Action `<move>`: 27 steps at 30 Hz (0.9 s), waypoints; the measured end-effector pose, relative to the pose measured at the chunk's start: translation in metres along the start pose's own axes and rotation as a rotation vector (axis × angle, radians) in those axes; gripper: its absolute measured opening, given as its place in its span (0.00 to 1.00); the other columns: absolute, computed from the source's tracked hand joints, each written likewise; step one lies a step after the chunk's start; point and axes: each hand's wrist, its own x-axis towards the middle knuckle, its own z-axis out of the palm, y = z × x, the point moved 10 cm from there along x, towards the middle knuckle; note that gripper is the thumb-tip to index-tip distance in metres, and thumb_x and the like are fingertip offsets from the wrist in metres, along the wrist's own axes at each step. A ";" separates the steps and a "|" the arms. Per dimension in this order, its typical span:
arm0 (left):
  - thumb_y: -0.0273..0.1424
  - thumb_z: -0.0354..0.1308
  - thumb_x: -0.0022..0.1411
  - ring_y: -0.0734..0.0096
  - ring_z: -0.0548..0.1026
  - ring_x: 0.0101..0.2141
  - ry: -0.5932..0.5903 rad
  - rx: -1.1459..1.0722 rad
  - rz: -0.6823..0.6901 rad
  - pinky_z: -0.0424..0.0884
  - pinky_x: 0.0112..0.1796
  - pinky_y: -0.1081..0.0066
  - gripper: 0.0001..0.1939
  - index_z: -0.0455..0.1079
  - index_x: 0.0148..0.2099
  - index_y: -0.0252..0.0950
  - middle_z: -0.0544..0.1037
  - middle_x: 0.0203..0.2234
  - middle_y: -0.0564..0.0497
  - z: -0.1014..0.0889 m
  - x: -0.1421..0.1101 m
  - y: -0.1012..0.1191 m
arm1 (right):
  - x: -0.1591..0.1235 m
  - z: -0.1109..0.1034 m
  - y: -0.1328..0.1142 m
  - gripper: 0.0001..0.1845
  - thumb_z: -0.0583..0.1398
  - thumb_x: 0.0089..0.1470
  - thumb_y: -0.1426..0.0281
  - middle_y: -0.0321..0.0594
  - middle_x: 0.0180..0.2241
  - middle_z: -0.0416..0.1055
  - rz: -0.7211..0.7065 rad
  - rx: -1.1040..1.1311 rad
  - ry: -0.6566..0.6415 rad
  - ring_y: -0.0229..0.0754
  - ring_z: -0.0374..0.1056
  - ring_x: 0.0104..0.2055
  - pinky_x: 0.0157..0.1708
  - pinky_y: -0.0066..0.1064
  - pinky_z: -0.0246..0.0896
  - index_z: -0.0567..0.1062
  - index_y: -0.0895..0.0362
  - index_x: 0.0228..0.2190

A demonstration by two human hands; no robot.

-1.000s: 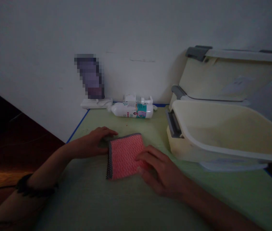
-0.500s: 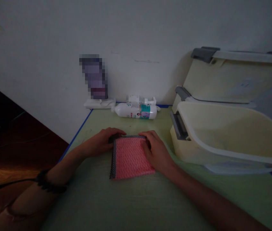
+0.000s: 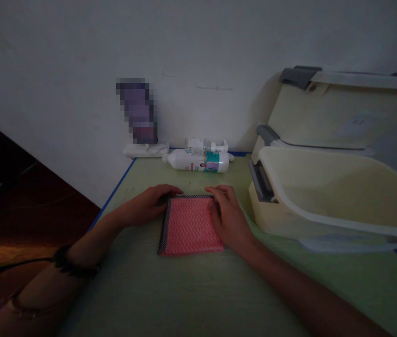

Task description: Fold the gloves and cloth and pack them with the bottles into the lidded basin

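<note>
Fingers point(image 3: 221, 195) loosely bent on both sides: R hand point(image 3: 232, 220) at top R corner of folded pink cloth w/ checked trim point(image 3: 192, 225), L hand point(image 3: 147, 205) by top L; can't tell if either pinches it. R hand's moved up from R edge vs. a sec ago; cloth now sits squarer, flat on green tabletop point(image 3: 184, 290), so looks straightened. Behind: white bottle w/ teal label point(image 3: 186, 160), pump bottle point(image 3: 217, 146); off R, open cream storage box point(image 3: 272, 221).

The left forearm point(image 3: 95, 243) is bare around a thick black band point(image 3: 68, 267) with a bumpy, scalloped edge. A flat black strap point(image 3: 12, 268) meets it. Nearer the elbow sits a thin, dark bracelet point(image 3: 26, 311), its detail blurred. The right forearm point(image 3: 290, 283) is bare, slender and smoothly tapered.
</note>
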 end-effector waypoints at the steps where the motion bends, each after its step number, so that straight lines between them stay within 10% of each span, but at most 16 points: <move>1: 0.25 0.46 0.58 0.66 0.70 0.46 0.030 -0.006 0.021 0.66 0.48 0.64 0.18 0.62 0.51 0.35 0.72 0.46 0.46 -0.003 0.000 0.002 | -0.001 -0.003 -0.005 0.18 0.50 0.55 0.77 0.51 0.46 0.61 -0.033 -0.028 0.009 0.45 0.61 0.48 0.49 0.41 0.60 0.67 0.61 0.47; 8: 0.23 0.45 0.58 0.65 0.66 0.47 0.261 0.063 0.202 0.63 0.49 0.64 0.13 0.66 0.43 0.36 0.68 0.42 0.47 -0.030 -0.012 0.037 | -0.012 -0.001 -0.038 0.21 0.52 0.58 0.62 0.49 0.50 0.65 -0.205 -0.143 -0.148 0.48 0.58 0.53 0.55 0.44 0.53 0.67 0.62 0.49; 16: 0.39 0.61 0.52 0.60 0.65 0.46 -0.103 0.224 0.181 0.61 0.49 0.60 0.21 0.65 0.47 0.39 0.68 0.46 0.47 0.012 -0.013 0.041 | -0.027 0.027 -0.025 0.38 0.48 0.58 0.54 0.58 0.62 0.47 -0.186 -0.291 -0.427 0.52 0.41 0.64 0.61 0.48 0.40 0.54 0.71 0.59; 21: 0.49 0.66 0.40 0.52 0.59 0.54 -0.156 0.210 0.175 0.55 0.54 0.56 0.45 0.54 0.57 0.42 0.60 0.54 0.44 0.021 -0.024 0.033 | -0.031 0.032 -0.021 0.39 0.45 0.59 0.53 0.56 0.63 0.43 -0.153 -0.315 -0.476 0.50 0.36 0.65 0.62 0.46 0.36 0.51 0.70 0.60; 27: 0.48 0.66 0.41 0.52 0.55 0.57 -0.164 0.179 0.144 0.55 0.55 0.54 0.45 0.52 0.59 0.43 0.56 0.57 0.44 0.019 -0.023 0.026 | -0.026 0.024 -0.022 0.34 0.45 0.60 0.57 0.55 0.61 0.50 -0.156 -0.309 -0.438 0.50 0.45 0.63 0.60 0.46 0.45 0.55 0.69 0.58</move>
